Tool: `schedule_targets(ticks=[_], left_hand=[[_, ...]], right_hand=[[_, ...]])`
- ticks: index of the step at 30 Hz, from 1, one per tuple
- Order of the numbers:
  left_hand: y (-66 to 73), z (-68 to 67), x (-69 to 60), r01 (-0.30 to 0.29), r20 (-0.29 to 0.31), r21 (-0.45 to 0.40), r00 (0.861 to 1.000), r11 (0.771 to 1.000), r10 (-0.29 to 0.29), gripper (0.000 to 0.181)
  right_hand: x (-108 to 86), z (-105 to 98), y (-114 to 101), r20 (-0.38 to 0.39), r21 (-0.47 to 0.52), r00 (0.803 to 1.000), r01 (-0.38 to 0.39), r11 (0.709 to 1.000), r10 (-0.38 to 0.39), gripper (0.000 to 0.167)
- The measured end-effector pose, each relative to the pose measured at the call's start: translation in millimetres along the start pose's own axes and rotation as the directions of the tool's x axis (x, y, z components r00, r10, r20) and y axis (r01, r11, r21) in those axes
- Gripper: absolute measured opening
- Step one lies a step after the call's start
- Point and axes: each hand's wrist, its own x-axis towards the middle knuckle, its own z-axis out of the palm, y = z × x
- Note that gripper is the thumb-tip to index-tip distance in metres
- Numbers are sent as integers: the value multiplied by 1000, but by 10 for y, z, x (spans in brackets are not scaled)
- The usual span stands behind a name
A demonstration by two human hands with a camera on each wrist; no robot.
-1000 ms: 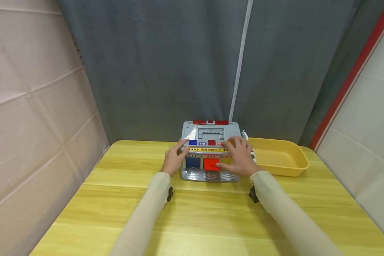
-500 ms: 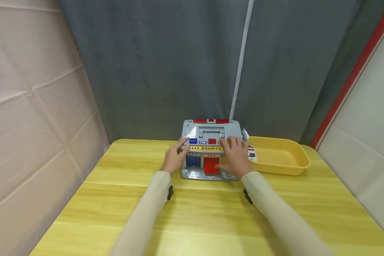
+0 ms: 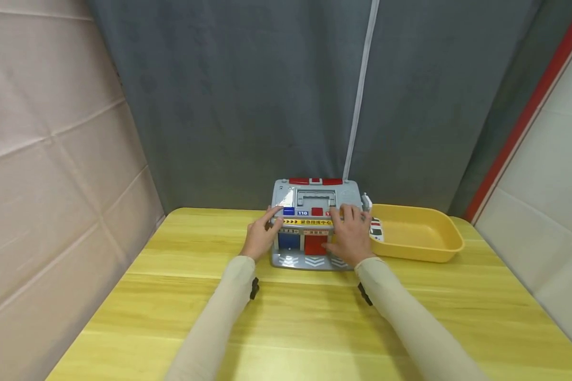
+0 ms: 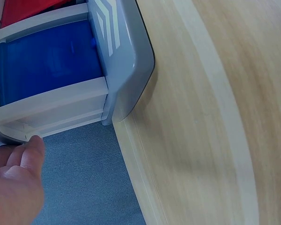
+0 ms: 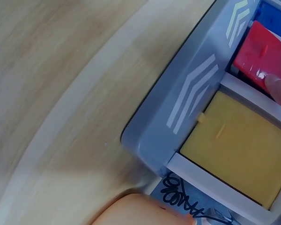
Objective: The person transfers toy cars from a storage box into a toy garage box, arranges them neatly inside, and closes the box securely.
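A grey toy rescue station (image 3: 291, 260) stands at the back of the table, with blue, red and yellow doors in front. My left hand (image 3: 257, 236) holds the left front corner of its roof, a finger by the blue button (image 3: 288, 211). In the left wrist view, fingertips (image 4: 33, 146) meet the station's side. My right hand (image 3: 352, 235) rests its fingers on the roof near the red button (image 3: 316, 211), while the thumb touches the red door (image 5: 258, 51), which stands tilted outward. The yellow door (image 5: 236, 147) is down, partly hidden by this hand in the head view.
A yellow tray (image 3: 421, 254) stands right of the station, with a white toy vehicle (image 3: 376, 230) at its left end. A white handset (image 3: 366, 201) hangs on the station's right side, and a black curly cord (image 5: 178, 194) runs below. Grey curtain (image 3: 243, 106) hangs behind.
The right hand has shifted left along the roof, bringing the white toy vehicle into view. The red door has swung outward and partly back. My left hand has kept its place.
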Motion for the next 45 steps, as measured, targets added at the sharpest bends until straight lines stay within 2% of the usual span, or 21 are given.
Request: schedule_targets(ticks=[16,28,39,45], left_hand=[[9,-1,14,11,12,10,1000,1000,-11,44],[11,23,27,-5,7,-4,1000,1000,5,45],[9,14,16,11,5,3,1000,1000,-11,45],[-5,17,17,1,0,8,1000,1000,-1,45]], right_hand=[[-4,36,-38,-74,-26,997,-20,999,18,88],[-6,70,-32,-107,-75,994,-38,996,29,88],[6,115,-50,-126,-75,992,-40,996,30,89],[9,140,-55,-134,-93,990,-45,995,32,87]])
